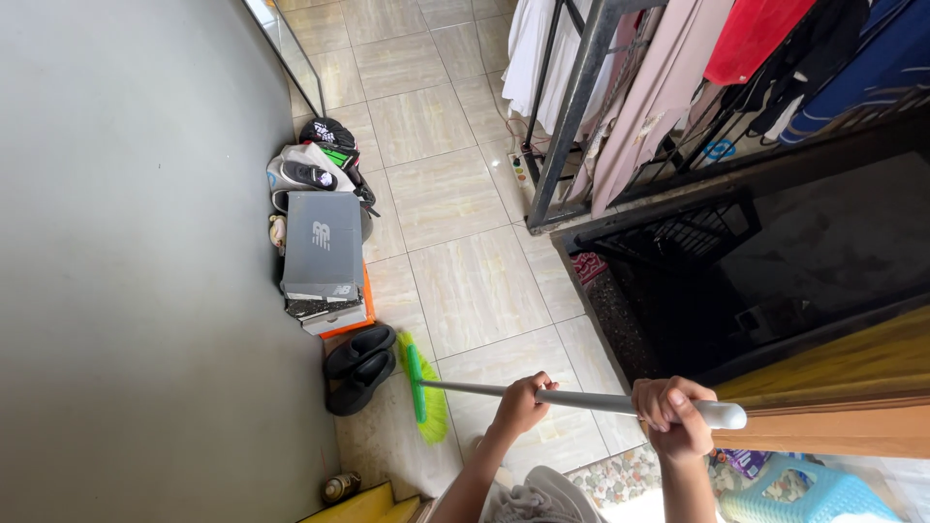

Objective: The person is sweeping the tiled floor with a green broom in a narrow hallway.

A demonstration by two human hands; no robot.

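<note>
A broom with a green bristle head (424,399) and a long grey handle (591,398) lies low across the beige tiled floor (475,281). My left hand (523,403) grips the middle of the handle. My right hand (672,415) is closed around its white end. The green head rests on the tiles just beside a pair of black slippers (359,366), close to the grey wall (136,271).
A grey shoe box (323,247) is stacked on an orange one against the wall, with loose shoes (312,174) beyond it. A metal clothes rack (581,107) with hanging garments stands at the right, above a dark recessed area (775,281). A blue plastic stool (809,496) sits at bottom right.
</note>
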